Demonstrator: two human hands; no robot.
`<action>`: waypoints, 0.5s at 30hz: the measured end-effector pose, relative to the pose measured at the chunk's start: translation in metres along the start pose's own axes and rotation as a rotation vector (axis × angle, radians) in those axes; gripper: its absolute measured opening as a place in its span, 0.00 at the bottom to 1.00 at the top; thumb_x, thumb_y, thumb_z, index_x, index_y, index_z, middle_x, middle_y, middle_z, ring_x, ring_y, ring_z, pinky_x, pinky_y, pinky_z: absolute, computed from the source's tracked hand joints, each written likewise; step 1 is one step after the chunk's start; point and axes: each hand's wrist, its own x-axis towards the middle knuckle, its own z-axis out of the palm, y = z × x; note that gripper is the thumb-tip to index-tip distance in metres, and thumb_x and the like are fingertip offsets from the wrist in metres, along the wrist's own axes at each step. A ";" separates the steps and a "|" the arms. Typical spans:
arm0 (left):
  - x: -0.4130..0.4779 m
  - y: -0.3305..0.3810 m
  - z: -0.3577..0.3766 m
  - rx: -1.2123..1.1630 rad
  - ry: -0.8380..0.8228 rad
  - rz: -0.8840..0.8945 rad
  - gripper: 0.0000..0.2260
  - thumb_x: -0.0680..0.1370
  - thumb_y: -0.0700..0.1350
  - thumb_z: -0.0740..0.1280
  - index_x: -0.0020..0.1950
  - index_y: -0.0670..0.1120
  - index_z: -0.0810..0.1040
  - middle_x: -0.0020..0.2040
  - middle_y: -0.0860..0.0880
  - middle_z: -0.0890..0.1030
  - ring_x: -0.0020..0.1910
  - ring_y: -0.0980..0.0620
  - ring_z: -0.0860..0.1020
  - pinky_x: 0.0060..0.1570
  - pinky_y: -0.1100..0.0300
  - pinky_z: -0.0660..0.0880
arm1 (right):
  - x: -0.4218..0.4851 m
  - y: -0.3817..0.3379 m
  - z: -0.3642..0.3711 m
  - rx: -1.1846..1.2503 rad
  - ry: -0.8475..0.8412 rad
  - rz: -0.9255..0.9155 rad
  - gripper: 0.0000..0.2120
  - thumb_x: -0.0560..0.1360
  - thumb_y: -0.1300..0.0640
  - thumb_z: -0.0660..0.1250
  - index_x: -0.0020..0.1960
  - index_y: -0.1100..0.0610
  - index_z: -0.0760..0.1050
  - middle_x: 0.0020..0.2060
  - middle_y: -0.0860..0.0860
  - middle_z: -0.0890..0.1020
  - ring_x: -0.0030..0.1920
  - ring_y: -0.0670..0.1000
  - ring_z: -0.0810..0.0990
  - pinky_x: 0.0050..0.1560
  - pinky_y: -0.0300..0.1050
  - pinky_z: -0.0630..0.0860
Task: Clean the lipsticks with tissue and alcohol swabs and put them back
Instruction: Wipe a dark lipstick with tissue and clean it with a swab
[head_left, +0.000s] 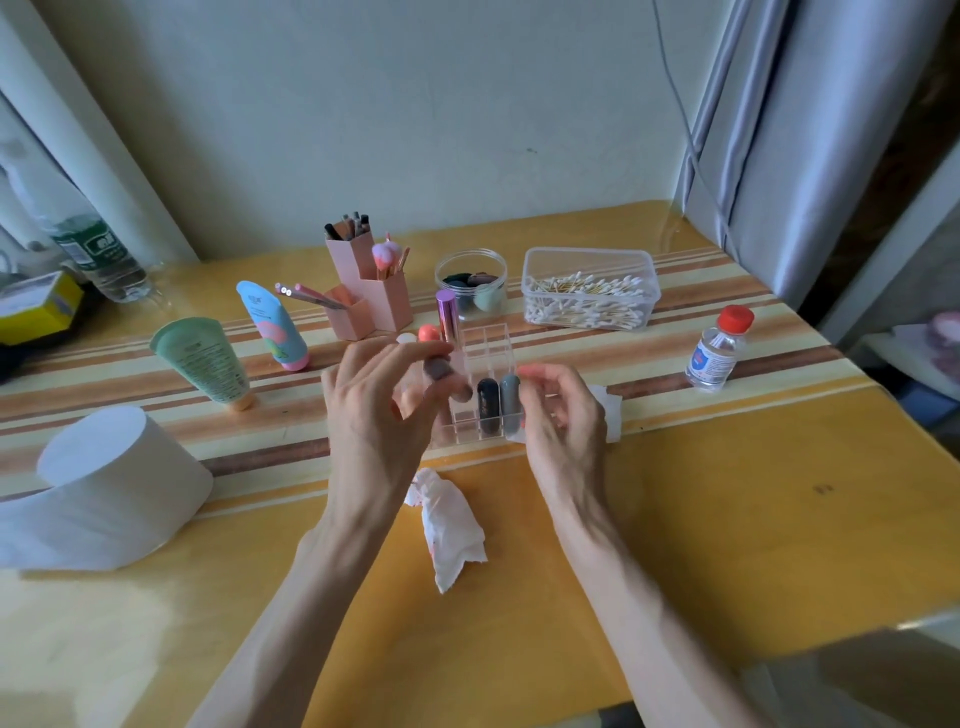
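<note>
Two hands (374, 415) (563, 421), two cream tubes (202, 361) (272, 325)

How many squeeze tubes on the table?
2. A green plastic squeeze tube stands cap-down at left; a blue-and-pink plastic squeeze tube stands just right of it, beside the pink hexagonal brush holder. None seems hidden.

Your left hand (374, 410) hides the clear organizer's (485, 358) left compartments, and the brownish lipstick (439, 370) it pinches is blurred. Whether your right hand (563, 421) grips the organizer is unclear. Far left of it, the tissue roll (119, 478) runs off frame.
</note>
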 end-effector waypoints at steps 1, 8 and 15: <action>-0.001 0.003 -0.006 -0.062 0.026 -0.028 0.13 0.76 0.55 0.75 0.57 0.51 0.85 0.52 0.57 0.83 0.56 0.52 0.77 0.57 0.53 0.72 | -0.002 -0.002 0.000 -0.013 -0.006 -0.054 0.04 0.81 0.60 0.68 0.53 0.53 0.80 0.45 0.47 0.83 0.46 0.45 0.81 0.41 0.32 0.76; -0.022 0.009 -0.030 -0.250 0.010 -0.144 0.11 0.73 0.51 0.78 0.53 0.49 0.86 0.49 0.51 0.85 0.52 0.51 0.80 0.50 0.69 0.69 | -0.021 -0.010 0.010 -0.185 -0.263 -0.633 0.13 0.80 0.54 0.73 0.61 0.61 0.81 0.53 0.48 0.81 0.53 0.50 0.80 0.53 0.44 0.77; -0.038 0.006 -0.042 -0.368 0.080 -0.272 0.08 0.73 0.47 0.79 0.48 0.47 0.84 0.44 0.55 0.85 0.45 0.53 0.82 0.46 0.70 0.74 | -0.030 0.002 0.020 -0.269 -0.310 -0.691 0.15 0.80 0.50 0.73 0.60 0.60 0.83 0.52 0.49 0.85 0.53 0.48 0.83 0.57 0.45 0.80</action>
